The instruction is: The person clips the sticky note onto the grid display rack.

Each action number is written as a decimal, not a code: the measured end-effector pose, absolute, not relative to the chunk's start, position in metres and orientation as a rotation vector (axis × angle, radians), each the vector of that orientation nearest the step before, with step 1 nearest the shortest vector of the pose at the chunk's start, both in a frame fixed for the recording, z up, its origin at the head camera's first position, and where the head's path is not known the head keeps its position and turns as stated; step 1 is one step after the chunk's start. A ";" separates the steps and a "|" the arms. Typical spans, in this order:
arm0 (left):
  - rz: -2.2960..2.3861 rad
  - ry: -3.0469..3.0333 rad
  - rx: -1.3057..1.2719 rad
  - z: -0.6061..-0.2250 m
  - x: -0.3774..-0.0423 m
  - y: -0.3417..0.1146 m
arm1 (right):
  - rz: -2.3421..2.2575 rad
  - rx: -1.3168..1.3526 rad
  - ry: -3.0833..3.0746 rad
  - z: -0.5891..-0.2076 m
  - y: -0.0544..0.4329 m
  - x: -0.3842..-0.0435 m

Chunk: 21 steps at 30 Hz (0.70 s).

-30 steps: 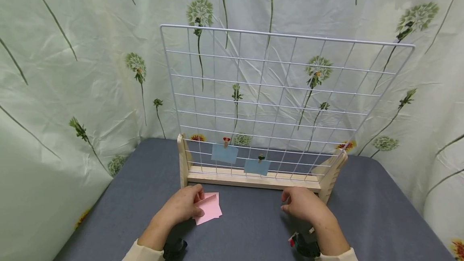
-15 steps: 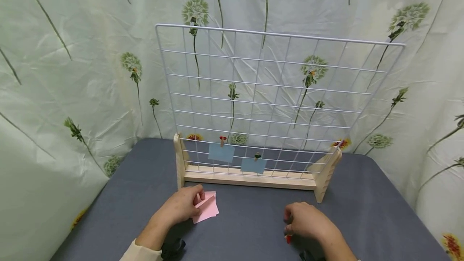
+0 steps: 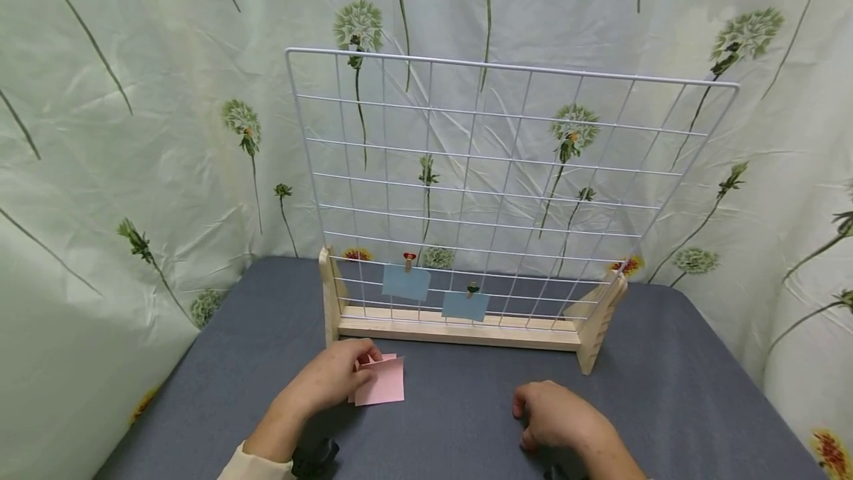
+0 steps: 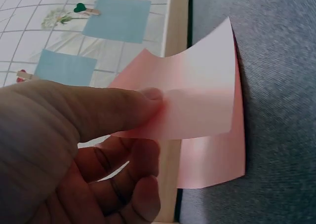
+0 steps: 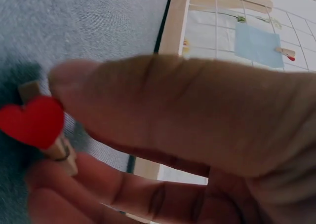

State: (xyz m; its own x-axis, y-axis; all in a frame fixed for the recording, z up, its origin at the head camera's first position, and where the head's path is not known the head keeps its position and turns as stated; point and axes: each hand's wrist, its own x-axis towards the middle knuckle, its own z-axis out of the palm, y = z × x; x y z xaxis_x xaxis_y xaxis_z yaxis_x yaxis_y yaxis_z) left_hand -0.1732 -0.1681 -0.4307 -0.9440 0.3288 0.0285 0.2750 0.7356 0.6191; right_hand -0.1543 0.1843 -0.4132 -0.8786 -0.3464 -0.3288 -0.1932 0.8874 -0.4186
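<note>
My left hand (image 3: 333, 376) pinches a pink paper note (image 4: 197, 95) between thumb and fingers, and the note bows upward in the left wrist view. A second pink note (image 4: 212, 165) shows beneath it, over the dark cloth. My right hand (image 3: 560, 415) is low over the table to the right. Between its thumb and fingertips it holds a small wooden clothespin (image 5: 61, 152) with a red heart (image 5: 37, 123) on it; the hand hides this clothespin in the head view.
Behind both hands stands a white wire grid (image 3: 509, 161) in a wooden base (image 3: 460, 333). Two blue notes (image 3: 406, 284) hang low on it, one by a red-heart clothespin (image 3: 409, 261), the other by a green-heart clothespin (image 3: 472, 290). Flowered curtain (image 3: 166, 169) surrounds the grey tablecloth (image 3: 453, 406).
My right hand has come down toward the table's near side and taken hold of the red-heart clothespin. The left hand has lifted and turned the upper pink note a little.
</note>
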 end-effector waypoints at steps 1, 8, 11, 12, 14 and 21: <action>0.999 2.862 0.502 -0.430 -0.173 -0.168 | -0.532 -0.415 2.665 -0.414 0.184 -0.154; 1.050 2.885 0.497 -0.422 -0.173 -0.166 | -0.510 -0.457 2.717 -0.420 0.183 -0.157; 1.094 2.878 0.498 -0.419 -0.173 -0.166 | -0.507 -0.532 2.759 -0.422 0.184 -0.156; 1.109 2.882 0.500 -0.418 -0.173 -0.166 | -0.504 -0.557 2.777 -0.422 0.184 -0.156; 1.144 2.891 0.508 -0.417 -0.173 -0.166 | -0.497 -0.578 2.812 -0.422 0.184 -0.156; 1.252 2.955 0.497 -0.415 -0.171 -0.161 | -0.458 -0.332 2.819 -0.421 0.180 -0.153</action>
State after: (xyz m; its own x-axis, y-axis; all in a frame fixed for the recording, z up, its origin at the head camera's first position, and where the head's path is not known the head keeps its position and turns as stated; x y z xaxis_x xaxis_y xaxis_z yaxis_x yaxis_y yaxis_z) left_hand -0.1712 -0.1613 -0.4149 -0.9478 0.2369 0.2136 0.3182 0.6569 0.6835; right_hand -0.1534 0.1804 -0.4213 -0.9385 -0.2643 -0.2222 -0.1803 0.9240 -0.3372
